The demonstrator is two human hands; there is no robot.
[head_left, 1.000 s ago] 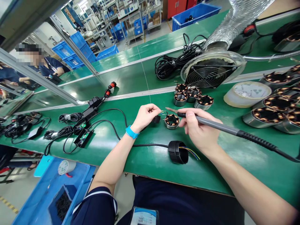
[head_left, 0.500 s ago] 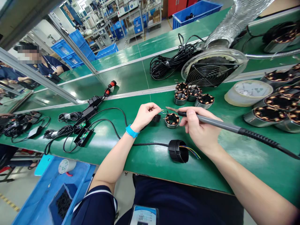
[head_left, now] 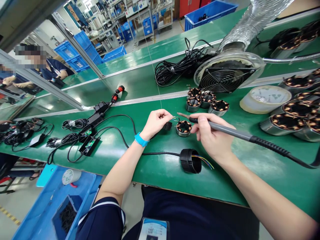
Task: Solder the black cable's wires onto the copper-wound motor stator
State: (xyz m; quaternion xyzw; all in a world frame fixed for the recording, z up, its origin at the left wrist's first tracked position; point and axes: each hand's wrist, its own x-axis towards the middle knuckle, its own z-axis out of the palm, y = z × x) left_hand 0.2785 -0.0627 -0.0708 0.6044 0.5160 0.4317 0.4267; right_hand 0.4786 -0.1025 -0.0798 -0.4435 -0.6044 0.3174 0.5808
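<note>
My left hand (head_left: 155,123) is closed in a pinch on a thin solder wire (head_left: 153,66) that runs down from above, its end held beside a small motor stator (head_left: 183,128) on the green bench (head_left: 162,168). My right hand (head_left: 212,138) grips a grey soldering iron (head_left: 230,132) like a pen, its tip (head_left: 181,115) just above and left of the stator. A small black connector (head_left: 167,126) lies under my left fingers. A black round housing (head_left: 190,161) with coloured wires lies nearer me.
Three more stators (head_left: 206,101) stand behind, with larger ones (head_left: 290,120) at right. A fume extractor fan (head_left: 226,77) with silver duct, a tape roll (head_left: 265,98), bundled black cables (head_left: 175,70), circuit boards with leads (head_left: 86,136) and a blue bin (head_left: 62,206) surround. A person sits far left.
Hands and iron hold nearly still over the stator. The cable bundle on the far belt has drifted left.
</note>
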